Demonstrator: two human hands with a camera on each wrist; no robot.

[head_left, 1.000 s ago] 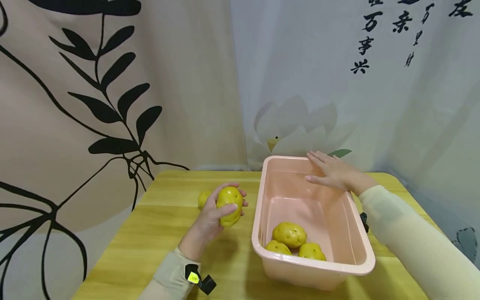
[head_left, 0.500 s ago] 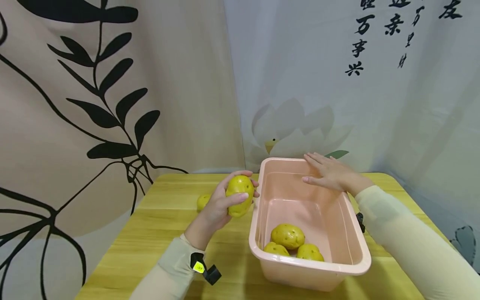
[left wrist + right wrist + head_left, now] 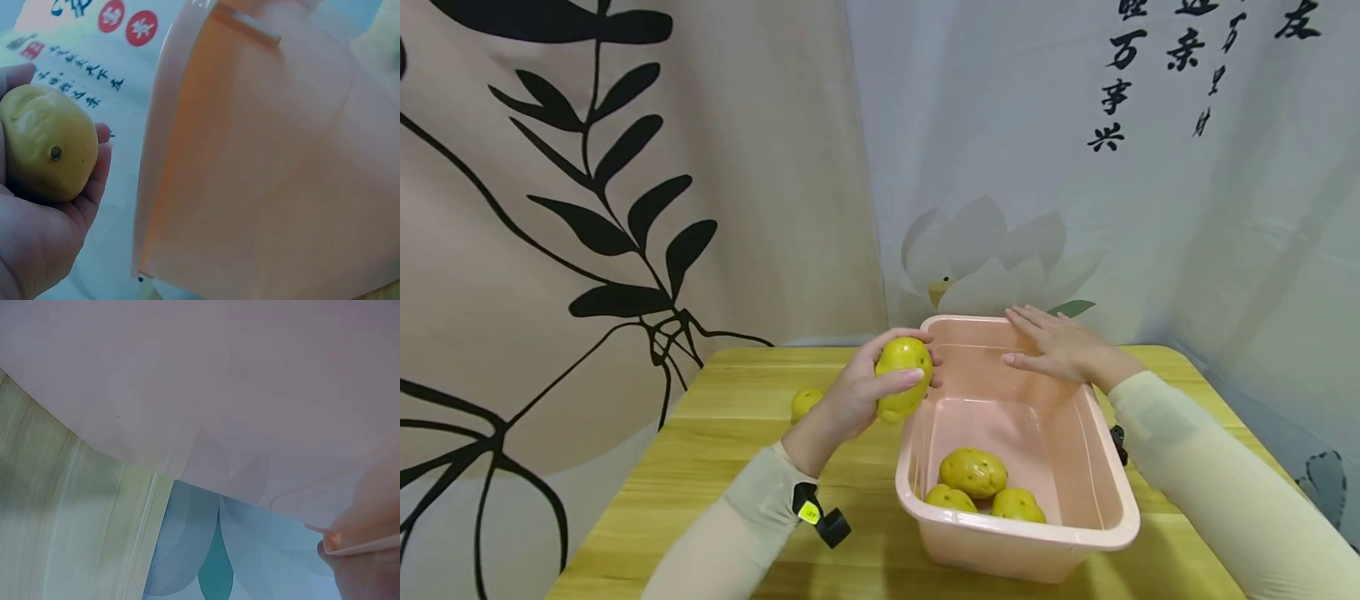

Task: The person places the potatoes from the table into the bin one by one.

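My left hand (image 3: 854, 390) grips a yellow potato (image 3: 902, 379), thumb across its near side, raised beside the left rim of a pink plastic basin (image 3: 1105, 536). In the left wrist view the same potato (image 3: 50, 144) sits in the curled fingers, left of the basin wall (image 3: 262, 156). Inside the basin, a potato (image 3: 973, 472) lies at the near end with two others, partly hidden by the front rim. My right hand (image 3: 1063, 348) rests on the basin's far right corner, fingers straight and thumb spread over the inside. The right wrist view shows mostly the basin's outer wall (image 3: 219, 394).
One more potato (image 3: 806, 403) lies on the wooden table (image 3: 715, 467), partly behind my left wrist. A printed curtain (image 3: 775, 167) hangs just behind the table's far edge.
My left hand has carried its potato right and a little up, from above the table to the basin's left rim. My right hand keeps its place on the basin.
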